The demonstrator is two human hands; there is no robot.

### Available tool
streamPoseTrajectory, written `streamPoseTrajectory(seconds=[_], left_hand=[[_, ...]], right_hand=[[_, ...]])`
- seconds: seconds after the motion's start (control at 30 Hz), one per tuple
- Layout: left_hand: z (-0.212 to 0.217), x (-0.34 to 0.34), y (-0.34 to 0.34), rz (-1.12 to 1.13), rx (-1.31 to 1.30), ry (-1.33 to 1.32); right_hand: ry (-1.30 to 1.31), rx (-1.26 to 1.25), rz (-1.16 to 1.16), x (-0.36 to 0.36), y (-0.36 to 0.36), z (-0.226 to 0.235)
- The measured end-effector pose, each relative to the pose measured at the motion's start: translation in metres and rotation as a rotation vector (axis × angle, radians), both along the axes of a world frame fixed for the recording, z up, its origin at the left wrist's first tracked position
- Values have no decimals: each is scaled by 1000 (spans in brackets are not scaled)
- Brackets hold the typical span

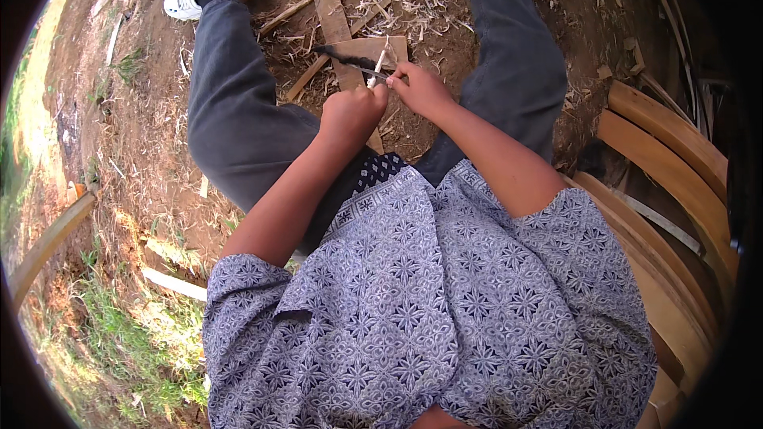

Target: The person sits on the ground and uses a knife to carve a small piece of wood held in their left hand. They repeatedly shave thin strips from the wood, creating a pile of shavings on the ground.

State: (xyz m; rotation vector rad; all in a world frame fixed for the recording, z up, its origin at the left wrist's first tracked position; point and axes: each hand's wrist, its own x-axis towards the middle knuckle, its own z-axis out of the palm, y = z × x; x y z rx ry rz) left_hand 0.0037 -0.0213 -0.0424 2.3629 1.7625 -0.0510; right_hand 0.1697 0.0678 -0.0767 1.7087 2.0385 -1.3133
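Observation:
My left hand [354, 117] is closed in a fist around a pale, peeled stick [379, 62] that sticks up from its top. My right hand [419, 89], just to the right, has its fingers closed on the end of what looks like a dark knife [350, 59]. The knife points left and crosses the pale stick. Both hands nearly touch between my knees. Beneath them, a flat piece of board [395, 45] lies across a long plank [331, 0] on the ground. The fingers hide the knife's near end and the stick's lower part.
Pale shavings [409, 1] are scattered over the brown dirt beyond my hands. Curved wooden pieces [664, 163] are stacked at my right. Another curved piece [56, 240] stands at the far left, with grass [131, 334] nearer. My legs frame the work on both sides.

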Motion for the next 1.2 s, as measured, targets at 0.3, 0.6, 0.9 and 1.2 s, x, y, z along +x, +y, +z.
streamPoseTrajectory(seconds=[0.3,0.6,0.9,1.2], left_hand=[[0,-5,0,-3,-62,23],[-6,-10,-1,42,-56,8],[4,-1,5,32,-69,27],[-1,-1,1,-36,88,1]], right_hand=[[-75,72,4,-9,-4,-10],[-44,90,-47,-23,-3,-15],[19,108,-144,12,14,-47],[-5,42,-24,1,0,-4]])
